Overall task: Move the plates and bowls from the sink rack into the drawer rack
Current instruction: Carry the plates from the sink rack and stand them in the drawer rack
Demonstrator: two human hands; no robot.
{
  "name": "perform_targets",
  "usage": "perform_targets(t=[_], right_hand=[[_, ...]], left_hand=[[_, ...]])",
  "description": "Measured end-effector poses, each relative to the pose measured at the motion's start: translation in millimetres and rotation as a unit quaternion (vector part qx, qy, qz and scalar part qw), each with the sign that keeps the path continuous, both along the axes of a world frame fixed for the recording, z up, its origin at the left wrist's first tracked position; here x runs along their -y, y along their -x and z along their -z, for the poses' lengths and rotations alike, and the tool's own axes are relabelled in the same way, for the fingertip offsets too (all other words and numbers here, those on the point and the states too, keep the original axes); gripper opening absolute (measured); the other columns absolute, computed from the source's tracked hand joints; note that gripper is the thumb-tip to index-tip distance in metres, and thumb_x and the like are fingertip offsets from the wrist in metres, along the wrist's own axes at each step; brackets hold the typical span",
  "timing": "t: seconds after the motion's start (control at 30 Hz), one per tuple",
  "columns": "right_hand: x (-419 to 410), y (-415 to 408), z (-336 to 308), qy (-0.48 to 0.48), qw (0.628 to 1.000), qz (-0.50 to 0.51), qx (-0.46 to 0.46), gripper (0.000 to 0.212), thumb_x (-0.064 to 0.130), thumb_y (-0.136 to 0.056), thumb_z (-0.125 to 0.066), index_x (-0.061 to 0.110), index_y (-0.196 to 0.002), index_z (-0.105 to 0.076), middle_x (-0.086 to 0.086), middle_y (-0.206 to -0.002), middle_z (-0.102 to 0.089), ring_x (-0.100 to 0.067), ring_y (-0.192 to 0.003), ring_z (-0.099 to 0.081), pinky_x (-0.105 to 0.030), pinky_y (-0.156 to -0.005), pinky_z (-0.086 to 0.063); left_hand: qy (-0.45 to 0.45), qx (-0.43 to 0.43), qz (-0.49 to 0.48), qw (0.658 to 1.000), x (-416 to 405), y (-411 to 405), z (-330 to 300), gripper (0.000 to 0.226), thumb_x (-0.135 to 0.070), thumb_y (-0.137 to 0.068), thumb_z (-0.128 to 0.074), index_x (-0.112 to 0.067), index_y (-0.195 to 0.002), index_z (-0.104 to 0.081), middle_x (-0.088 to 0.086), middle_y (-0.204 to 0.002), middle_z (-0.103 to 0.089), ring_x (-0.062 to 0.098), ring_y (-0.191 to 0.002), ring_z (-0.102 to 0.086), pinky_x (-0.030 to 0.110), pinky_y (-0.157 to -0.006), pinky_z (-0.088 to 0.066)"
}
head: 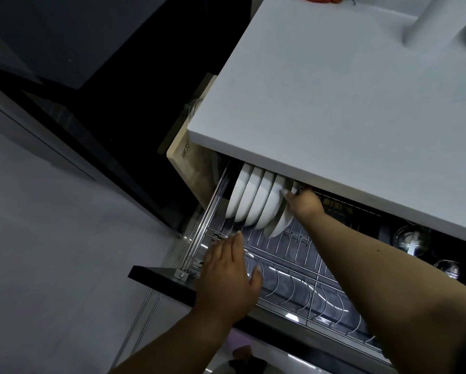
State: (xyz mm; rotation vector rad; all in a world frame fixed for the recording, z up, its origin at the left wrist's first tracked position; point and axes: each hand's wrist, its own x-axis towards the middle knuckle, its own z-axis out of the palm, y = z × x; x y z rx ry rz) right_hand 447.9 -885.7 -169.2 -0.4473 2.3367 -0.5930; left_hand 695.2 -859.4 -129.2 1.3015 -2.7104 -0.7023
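Note:
The drawer rack (pixel 302 255) is pulled out below the white countertop, its wire slots mostly bare. Several white plates (pixel 249 201) stand on edge in the back left slots, partly hidden under the counter. My right hand (pixel 304 202) reaches in and grips the rim of the rightmost white plate (pixel 281 225), thumb over its edge. My left hand (pixel 227 279) rests flat with straight fingers on the front left part of the rack, holding nothing.
The white countertop (pixel 347 98) overhangs the drawer's back half. A wooden cutting board (pixel 188 163) stands at the counter's left end. Shiny metal lids (pixel 411 240) lie in the drawer's right side. The dark drawer front (pixel 167 279) juts toward me; grey floor lies to the left.

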Motion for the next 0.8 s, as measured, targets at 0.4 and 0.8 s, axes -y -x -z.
perform_targets(t=[0.4,0.8], right_hand=[[14,-2,7,-0.041,0.998,-0.04,-0.029,0.055,0.046,-0.095,-0.047,0.001,-0.125,-0.056,-0.02,-0.129,-0.058,-0.035,-0.119,-0.054,-0.035,-0.096,-0.043],[8,-4,5,-0.033,0.999,-0.021,-0.017,0.064,0.051,-0.095,-0.042,-0.003,-0.129,-0.051,-0.023,-0.129,-0.056,-0.037,-0.118,-0.053,-0.034,-0.093,-0.043]], left_hand=[[-0.002,-0.016,-0.003,1.0,0,0,0,0.069,-0.049,-0.082,-0.041,-0.009,-0.137,-0.042,0.008,-0.131,-0.056,0.025,-0.121,-0.051,0.042,-0.101,-0.044],[0.016,-0.035,-0.006,0.999,-1,-1,1,0.066,-0.048,-0.083,-0.041,-0.005,-0.134,-0.045,0.01,-0.123,-0.06,0.026,-0.115,-0.054,0.039,-0.097,-0.046]])
